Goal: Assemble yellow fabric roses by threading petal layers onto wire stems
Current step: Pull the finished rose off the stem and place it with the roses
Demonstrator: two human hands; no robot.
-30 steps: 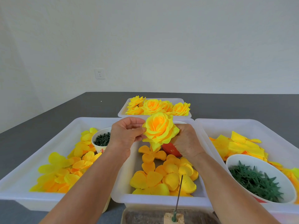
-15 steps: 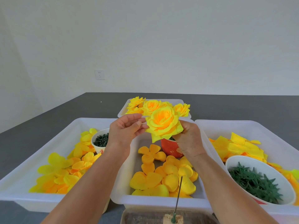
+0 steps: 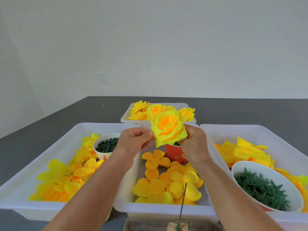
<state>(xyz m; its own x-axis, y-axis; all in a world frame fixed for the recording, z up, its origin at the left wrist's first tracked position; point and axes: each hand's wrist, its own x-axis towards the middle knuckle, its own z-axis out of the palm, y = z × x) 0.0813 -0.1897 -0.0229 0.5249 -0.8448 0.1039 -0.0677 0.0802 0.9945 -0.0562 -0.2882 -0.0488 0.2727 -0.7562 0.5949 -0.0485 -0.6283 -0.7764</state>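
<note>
Centrally, your left hand [image 3: 133,144] and right hand [image 3: 194,144] pinch a layered yellow fabric rose [image 3: 169,128] above the white plastic trays [image 3: 126,204].

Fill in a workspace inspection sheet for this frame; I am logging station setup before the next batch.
Surface: dark grey table, four white trays.
Job's things: assembled rose held up; loose petal layers in middle tray; finished roses in far tray; wire stem upright in block.
Clutter: green calyxes in bowl; dark pegs in cup; red cup.
Hands: left hand and right hand grip the rose.
Cables: nothing seen.
Surroundings: white wall, socket.
</note>
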